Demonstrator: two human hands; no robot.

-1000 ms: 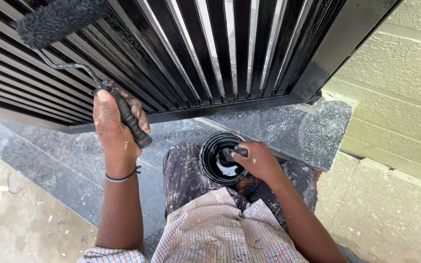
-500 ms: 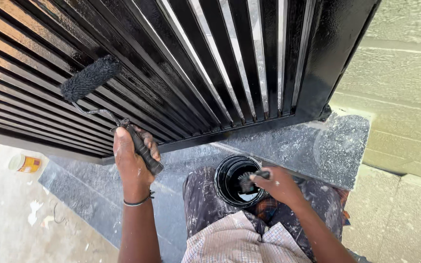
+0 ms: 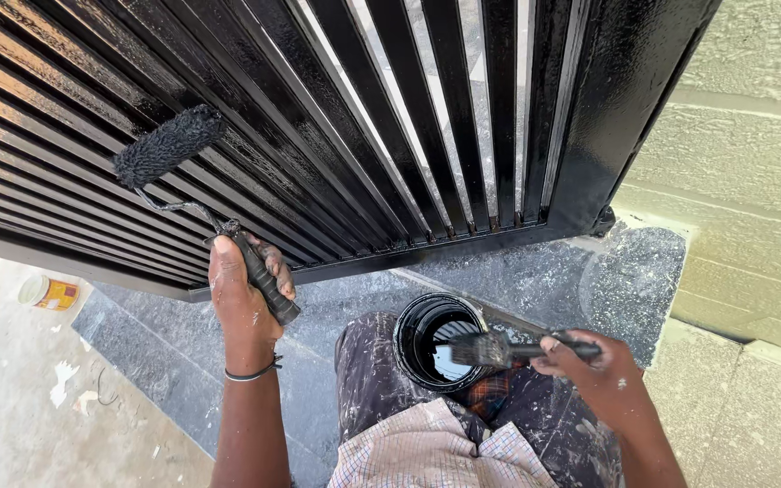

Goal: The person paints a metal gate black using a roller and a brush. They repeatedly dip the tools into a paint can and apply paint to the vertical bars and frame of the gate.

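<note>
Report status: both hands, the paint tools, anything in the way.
Left hand grips paint roller against black gate. Right hand holds brush over paint can on lap. Nothing between tools and gate.

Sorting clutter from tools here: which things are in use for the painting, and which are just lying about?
In use:
left hand gripping paint roller
right hand holding paintbrush
black paint can
black metal gate

Lying about:
small yellow-labelled tin
white scraps on the floor

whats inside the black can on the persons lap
Inside the black can a pool of glossy black paint shows at the bottom. The paintbrush in the right hand crosses its rim and covers part of the inside, so the depth can't be judged.
</note>
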